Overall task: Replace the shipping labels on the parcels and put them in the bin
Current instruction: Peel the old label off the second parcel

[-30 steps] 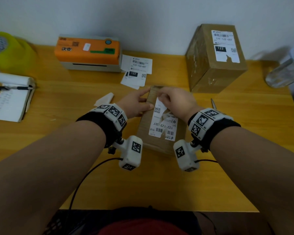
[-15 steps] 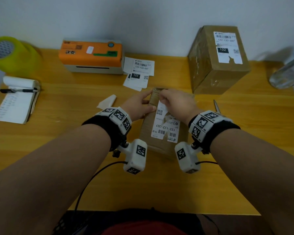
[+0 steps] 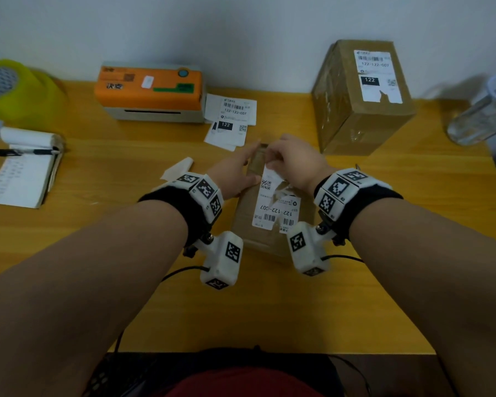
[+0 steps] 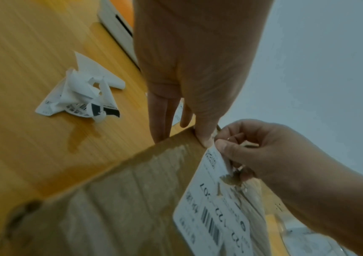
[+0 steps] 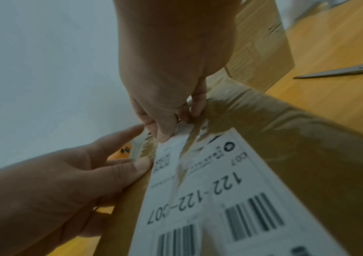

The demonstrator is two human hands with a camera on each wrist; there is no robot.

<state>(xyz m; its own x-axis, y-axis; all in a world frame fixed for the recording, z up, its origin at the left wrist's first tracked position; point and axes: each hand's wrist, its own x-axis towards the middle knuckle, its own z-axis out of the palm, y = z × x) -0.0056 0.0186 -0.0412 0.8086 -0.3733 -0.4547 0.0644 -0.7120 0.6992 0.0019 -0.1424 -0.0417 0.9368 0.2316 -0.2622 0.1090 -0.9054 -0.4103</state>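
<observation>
A small brown parcel (image 3: 249, 224) lies on the desk in front of me, also seen in the left wrist view (image 4: 121, 199) and the right wrist view (image 5: 297, 138). Its white label (image 3: 267, 209) (image 5: 220, 199) reads 122-122-007 and is torn lengthwise. My right hand (image 3: 292, 164) (image 5: 171, 86) pinches the far end of the left strip and lifts it off the cardboard. My left hand (image 3: 241, 173) (image 4: 189, 86) steadies the parcel's far left edge, fingers straight down the side and thumb pressed on top.
A larger box (image 3: 361, 110) with a torn label stands at the back right. An orange label printer (image 3: 152, 90) with fresh labels (image 3: 231, 118) sits at the back. A crumpled label (image 4: 84, 93), notepad (image 3: 20, 173), tape roll (image 3: 15, 90), bottle (image 3: 481, 113) and scissors (image 5: 340, 70) lie around.
My right hand has drawn the torn label strip a little farther up off the parcel. The left hand stays pressed on the parcel's edge.
</observation>
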